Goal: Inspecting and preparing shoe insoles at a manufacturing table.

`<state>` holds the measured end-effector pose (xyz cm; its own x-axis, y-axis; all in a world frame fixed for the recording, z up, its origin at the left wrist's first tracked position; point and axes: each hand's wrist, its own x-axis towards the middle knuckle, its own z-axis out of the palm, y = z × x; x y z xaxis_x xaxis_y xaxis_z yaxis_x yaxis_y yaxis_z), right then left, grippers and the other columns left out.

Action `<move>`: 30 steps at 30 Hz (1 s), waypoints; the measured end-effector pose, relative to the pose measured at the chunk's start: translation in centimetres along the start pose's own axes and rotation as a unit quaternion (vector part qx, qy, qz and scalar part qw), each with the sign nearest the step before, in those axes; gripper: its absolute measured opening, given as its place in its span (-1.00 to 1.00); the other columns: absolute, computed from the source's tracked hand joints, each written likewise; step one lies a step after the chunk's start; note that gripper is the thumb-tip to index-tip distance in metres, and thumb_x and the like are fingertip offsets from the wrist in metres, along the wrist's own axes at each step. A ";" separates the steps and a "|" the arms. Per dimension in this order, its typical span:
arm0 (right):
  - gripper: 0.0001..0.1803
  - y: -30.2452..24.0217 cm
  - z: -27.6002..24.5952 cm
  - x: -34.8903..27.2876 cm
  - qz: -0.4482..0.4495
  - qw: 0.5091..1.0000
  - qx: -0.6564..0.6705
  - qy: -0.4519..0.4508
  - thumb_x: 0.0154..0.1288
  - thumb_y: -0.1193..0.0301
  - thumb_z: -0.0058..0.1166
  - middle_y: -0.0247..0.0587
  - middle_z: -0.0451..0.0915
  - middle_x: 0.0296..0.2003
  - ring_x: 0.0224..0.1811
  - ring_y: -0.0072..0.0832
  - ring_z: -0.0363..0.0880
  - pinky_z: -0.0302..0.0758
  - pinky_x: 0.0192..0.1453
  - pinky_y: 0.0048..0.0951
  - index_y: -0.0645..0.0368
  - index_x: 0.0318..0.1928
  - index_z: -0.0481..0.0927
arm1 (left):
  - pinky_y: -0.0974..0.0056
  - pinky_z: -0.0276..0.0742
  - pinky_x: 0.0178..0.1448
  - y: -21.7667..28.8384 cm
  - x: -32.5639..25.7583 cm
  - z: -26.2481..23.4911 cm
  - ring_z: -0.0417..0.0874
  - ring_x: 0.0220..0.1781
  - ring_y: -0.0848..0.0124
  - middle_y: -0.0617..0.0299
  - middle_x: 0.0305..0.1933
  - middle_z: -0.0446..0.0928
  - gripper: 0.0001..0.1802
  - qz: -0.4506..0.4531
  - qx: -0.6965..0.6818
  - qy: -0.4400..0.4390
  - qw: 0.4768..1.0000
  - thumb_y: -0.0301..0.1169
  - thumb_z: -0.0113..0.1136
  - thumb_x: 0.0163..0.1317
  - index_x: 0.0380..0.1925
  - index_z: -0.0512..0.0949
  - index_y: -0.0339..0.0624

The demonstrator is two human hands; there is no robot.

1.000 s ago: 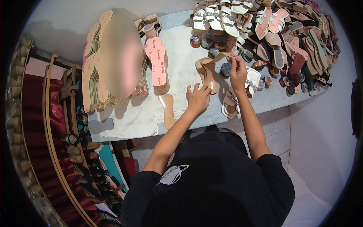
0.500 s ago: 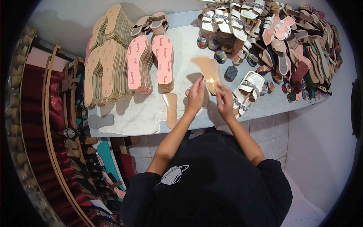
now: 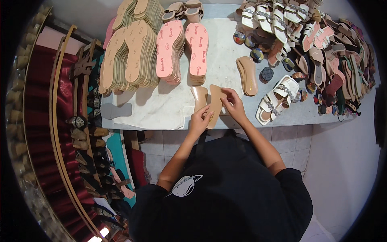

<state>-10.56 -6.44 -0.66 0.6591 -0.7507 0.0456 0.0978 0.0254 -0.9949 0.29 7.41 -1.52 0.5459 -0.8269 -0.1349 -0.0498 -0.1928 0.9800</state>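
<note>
A tan shoe insole (image 3: pixel 215 105) is held tilted between my two hands near the front edge of the table. My left hand (image 3: pixel 200 120) grips its lower side, the thumb on its face. At its upper right edge, my right hand (image 3: pixel 233 104) pinches it between thumb and fingers. Partly hidden behind it, a second glossy tan insole (image 3: pixel 200 98) lies on the table. To the right rests a small stack of similar tan insoles (image 3: pixel 247 76).
Tall piles of beige soles (image 3: pixel 140 54) and pink printed soles (image 3: pixel 169 50) stand at the left. A grey sole (image 3: pixel 116 110) lies near the front left. White sandals (image 3: pixel 278 101) and a heap of footwear (image 3: pixel 322 56) crowd the right. A shoe rack (image 3: pixel 86 121) flanks the table.
Both hands have come left and nearer to me, away from the small insole stack. The blurred insole above that stack is gone from there. The whole view has shifted too.
</note>
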 end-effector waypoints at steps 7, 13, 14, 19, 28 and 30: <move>-0.76 1.6 3.3 3.2 0.019 0.988 -0.133 -0.073 0.18 0.53 0.05 -0.20 0.52 -0.24 -0.30 -0.53 0.51 0.44 -0.25 -0.56 0.26 -0.11 0.53 | 0.38 0.48 -0.20 -0.3 -1.3 -3.0 0.58 -0.27 0.38 0.07 -0.16 0.50 -0.52 0.061 0.116 0.059 0.990 -0.58 0.15 0.07 0.07 0.42 -0.25; -0.76 1.6 5.4 3.9 -0.066 0.966 -0.223 -0.112 0.17 0.55 0.03 -0.13 0.48 -0.21 -0.32 -0.27 0.53 0.49 -0.23 -0.40 0.26 -0.12 0.52 | 0.32 0.46 -0.22 -0.8 -1.8 -4.2 0.53 -0.34 0.28 0.02 -0.15 0.46 -0.51 0.106 0.254 0.093 0.957 -0.60 0.19 -0.01 0.02 0.44 -0.26; -0.77 1.7 5.6 4.0 -0.081 0.961 -0.238 -0.117 0.16 0.54 0.03 -0.13 0.47 -0.19 -0.31 -0.23 0.52 0.48 -0.22 -0.36 0.26 -0.13 0.52 | 0.31 0.46 -0.22 -0.8 -1.8 -4.2 0.52 -0.36 0.26 0.02 -0.15 0.46 -0.51 0.092 0.241 0.092 0.962 -0.59 0.19 -0.02 0.01 0.44 -0.27; -0.79 3.0 5.9 4.4 -0.144 0.923 -0.337 -0.120 0.12 0.51 0.06 -0.14 0.48 -0.16 -0.21 -0.17 0.48 0.45 -0.11 -0.30 0.23 -0.18 0.54 | 0.27 0.41 -0.16 -1.3 -1.9 -4.1 0.52 -0.31 0.27 0.06 -0.13 0.46 -0.52 0.059 0.314 0.082 0.944 -0.53 0.20 -0.02 0.00 0.46 -0.22; -0.66 2.4 3.6 3.2 -0.183 0.870 -0.454 -0.050 0.00 0.46 0.16 -0.23 0.42 -0.04 -0.02 -0.25 0.35 0.35 -0.03 -0.22 0.06 -0.12 0.55 | 0.05 0.06 0.13 2.1 -1.1 -1.8 0.28 0.14 0.19 0.20 0.08 0.34 -0.52 0.103 0.437 0.110 0.887 -0.33 0.22 -0.01 -0.01 0.47 -0.07; -0.68 1.8 1.7 2.5 -0.167 0.872 -0.457 -0.049 0.01 0.47 0.16 -0.23 0.43 -0.06 -0.04 -0.25 0.38 0.35 -0.03 -0.24 0.05 -0.13 0.56 | 0.03 0.05 0.13 2.2 -0.2 -0.6 0.29 0.14 0.18 0.19 0.08 0.35 -0.54 0.130 0.428 0.101 0.889 -0.32 0.21 0.00 -0.02 0.48 -0.07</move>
<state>-7.42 -7.15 -2.21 0.7721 -0.5543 0.3107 -0.3086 -0.7545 -0.5792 0.57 7.44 0.72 0.5575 -0.8074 0.1933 -0.7670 -0.4119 0.4920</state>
